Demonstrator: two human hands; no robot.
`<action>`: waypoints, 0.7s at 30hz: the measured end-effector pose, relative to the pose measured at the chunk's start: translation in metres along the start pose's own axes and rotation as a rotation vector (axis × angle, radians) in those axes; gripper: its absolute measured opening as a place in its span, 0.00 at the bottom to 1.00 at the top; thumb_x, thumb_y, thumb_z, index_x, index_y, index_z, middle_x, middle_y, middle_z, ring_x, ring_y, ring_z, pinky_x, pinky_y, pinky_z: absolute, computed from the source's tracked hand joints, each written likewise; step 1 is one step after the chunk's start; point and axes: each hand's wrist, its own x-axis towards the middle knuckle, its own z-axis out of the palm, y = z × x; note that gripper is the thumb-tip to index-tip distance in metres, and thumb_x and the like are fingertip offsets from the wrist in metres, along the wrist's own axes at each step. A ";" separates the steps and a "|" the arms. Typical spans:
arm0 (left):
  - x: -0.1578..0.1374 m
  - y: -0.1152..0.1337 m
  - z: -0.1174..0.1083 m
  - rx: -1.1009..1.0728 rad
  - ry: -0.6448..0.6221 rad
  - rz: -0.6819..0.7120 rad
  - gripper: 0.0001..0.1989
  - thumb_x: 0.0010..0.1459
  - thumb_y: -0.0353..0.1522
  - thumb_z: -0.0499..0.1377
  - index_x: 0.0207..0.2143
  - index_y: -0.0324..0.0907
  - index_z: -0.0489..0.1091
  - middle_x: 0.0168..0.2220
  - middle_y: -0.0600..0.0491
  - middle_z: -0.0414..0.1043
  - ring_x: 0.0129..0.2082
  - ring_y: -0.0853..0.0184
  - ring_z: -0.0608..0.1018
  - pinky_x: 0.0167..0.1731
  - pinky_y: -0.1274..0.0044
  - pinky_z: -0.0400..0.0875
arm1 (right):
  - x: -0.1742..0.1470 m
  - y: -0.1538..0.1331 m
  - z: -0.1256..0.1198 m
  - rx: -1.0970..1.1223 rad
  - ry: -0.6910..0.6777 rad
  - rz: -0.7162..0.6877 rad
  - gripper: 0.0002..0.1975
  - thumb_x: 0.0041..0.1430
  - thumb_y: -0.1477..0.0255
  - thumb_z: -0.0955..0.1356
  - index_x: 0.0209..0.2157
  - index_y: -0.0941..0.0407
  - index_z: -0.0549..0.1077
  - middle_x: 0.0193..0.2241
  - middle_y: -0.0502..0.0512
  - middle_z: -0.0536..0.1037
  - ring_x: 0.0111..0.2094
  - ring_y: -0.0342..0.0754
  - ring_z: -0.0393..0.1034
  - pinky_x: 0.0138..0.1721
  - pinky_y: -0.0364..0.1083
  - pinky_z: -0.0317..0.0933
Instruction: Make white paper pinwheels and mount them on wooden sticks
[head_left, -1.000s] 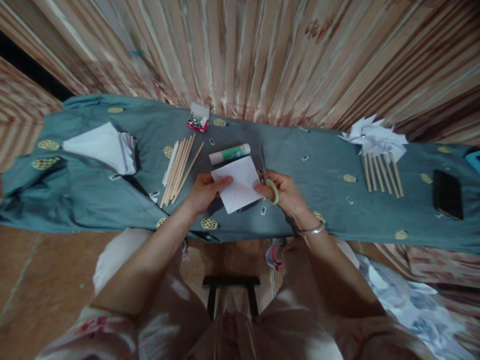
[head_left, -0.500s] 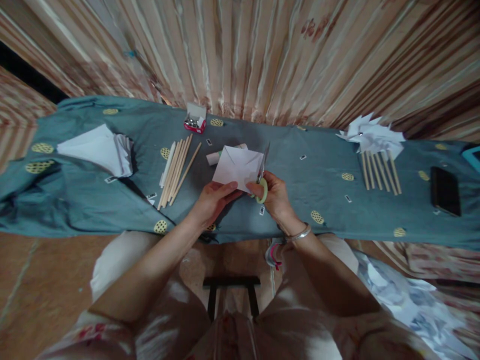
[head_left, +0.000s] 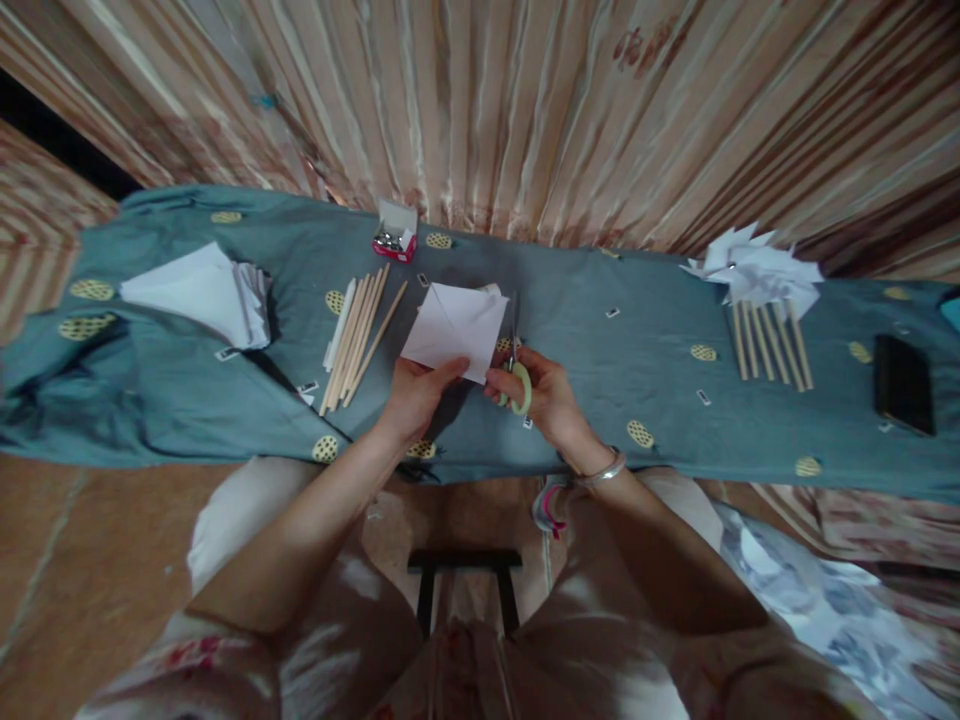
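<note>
A square sheet of white paper [head_left: 459, 325] with diagonal creases is pinched along its near edge by my left hand [head_left: 417, 396], thumb on top. My right hand [head_left: 541, 392] grips scissors [head_left: 519, 388] with pale green handles, their blades pointing away from me beside the paper's right edge. The right thumb and finger also seem to touch the paper's near right corner. Partly hidden behind the paper lies a small whitish item, only its edge showing.
Wooden sticks [head_left: 358, 335] and a white pencil-like stick [head_left: 340, 325] lie left of the paper. Beyond them is an open red box [head_left: 394, 240] of small metal pieces. Stacked white paper [head_left: 196, 297] sits far left. Paper pinwheels [head_left: 757, 265] on sticks and a black phone [head_left: 903, 384] lie right.
The paper has shifted slightly left and turned a little in my left hand. The scissors have moved a bit left and nearer to me, still in my right hand.
</note>
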 end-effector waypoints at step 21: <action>0.008 0.014 -0.008 0.008 0.116 0.019 0.10 0.41 0.31 0.72 0.24 0.40 0.73 0.26 0.55 0.75 0.26 0.68 0.76 0.26 0.77 0.74 | -0.016 -0.002 0.001 -0.060 -0.315 0.209 0.26 0.37 0.49 0.79 0.27 0.56 0.76 0.20 0.47 0.76 0.20 0.39 0.68 0.23 0.39 0.63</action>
